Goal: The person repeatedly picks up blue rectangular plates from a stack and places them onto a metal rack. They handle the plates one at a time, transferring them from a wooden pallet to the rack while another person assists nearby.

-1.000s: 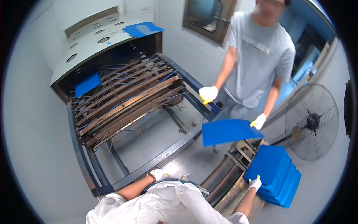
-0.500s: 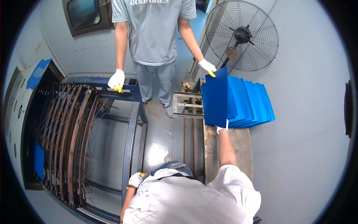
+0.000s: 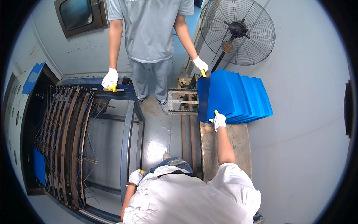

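Observation:
A stack of blue sheets point(image 3: 240, 97) leans in overlapping layers on a worn bench point(image 3: 238, 140) to the right. My right hand point(image 3: 219, 121), in a white glove with yellow fingertips, lies at the stack's lower front edge, thumb and a finger apart. Beside it, a darker blue sheet point(image 3: 203, 99) stands tilted, seen nearly edge-on. A co-worker's gloved hand point(image 3: 200, 66) is at that sheet's upper corner. My left hand point(image 3: 136, 177) is low beside my hip, near the dark metal frame point(image 3: 129, 130), its fingers curled; what they hold, if anything, is hidden.
Curved brown slats with thin wires point(image 3: 69, 145) fill a rack at left. The co-worker's other hand point(image 3: 110, 80) rests at the frame's far corner. A large caged fan point(image 3: 238, 31) stands behind the stack. A small chain-edged metal rack point(image 3: 182, 101) juts left from the bench.
The dark sheet has swung left, away from the stack, with the co-worker's hand at its corner. My right hand has come out from behind it onto the stack's front. My left hand stays put.

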`<state>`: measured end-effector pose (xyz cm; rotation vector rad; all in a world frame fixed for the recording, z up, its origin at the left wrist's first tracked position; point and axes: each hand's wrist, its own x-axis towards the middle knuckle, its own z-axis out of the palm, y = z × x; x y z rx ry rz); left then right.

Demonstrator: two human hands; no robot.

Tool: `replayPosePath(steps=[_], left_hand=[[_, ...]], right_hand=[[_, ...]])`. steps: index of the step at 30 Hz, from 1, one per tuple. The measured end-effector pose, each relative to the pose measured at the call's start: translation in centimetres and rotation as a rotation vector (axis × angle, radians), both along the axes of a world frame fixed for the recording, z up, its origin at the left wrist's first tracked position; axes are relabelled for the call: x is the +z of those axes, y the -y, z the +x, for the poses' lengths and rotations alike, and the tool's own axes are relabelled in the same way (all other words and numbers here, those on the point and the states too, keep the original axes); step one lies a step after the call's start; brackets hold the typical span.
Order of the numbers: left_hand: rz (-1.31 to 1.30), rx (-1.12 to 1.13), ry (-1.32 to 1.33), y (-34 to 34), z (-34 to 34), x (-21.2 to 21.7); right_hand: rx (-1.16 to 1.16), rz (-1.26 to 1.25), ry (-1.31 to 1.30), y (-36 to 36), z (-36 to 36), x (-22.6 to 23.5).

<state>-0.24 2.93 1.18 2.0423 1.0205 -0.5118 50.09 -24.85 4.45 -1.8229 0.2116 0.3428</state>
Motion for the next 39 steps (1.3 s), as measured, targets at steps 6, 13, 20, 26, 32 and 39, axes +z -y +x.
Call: replayPosePath(steps=[6, 13, 20, 26, 32, 39], left_hand=[[-0.055, 0.014, 0.031, 0.1, -0.3, -2.3], [-0.033, -0.061, 0.028, 0.2, 1.9, -0.8], [-0.076, -0.075, 0.025, 0.1, 0.5, -2.0], [-0.089, -0.038, -0.015, -0.3, -2.8, -4.2], [-0.122, -0.040, 0.029, -1.7, -4.9, -3.6], [-0.103, -0.023, 0.019, -4.0, -6.1, 3.8]], right_hand=[[0.553, -1.036, 0.569, -1.3, -0.5, 0.2], [0.374, -0.766, 0.351, 1.2, 1.9, -3.3], [0.192, -0.490, 0.369, 4.4, 4.5, -8.2], [-0.085, 0.113, -0.042, 0.4, 1.2, -3.2], [1.176, -1.238, 0.810, 2.3, -1.5, 3.0], [0.821, -0.028, -0.183, -4.2, -7.4, 1.5]])
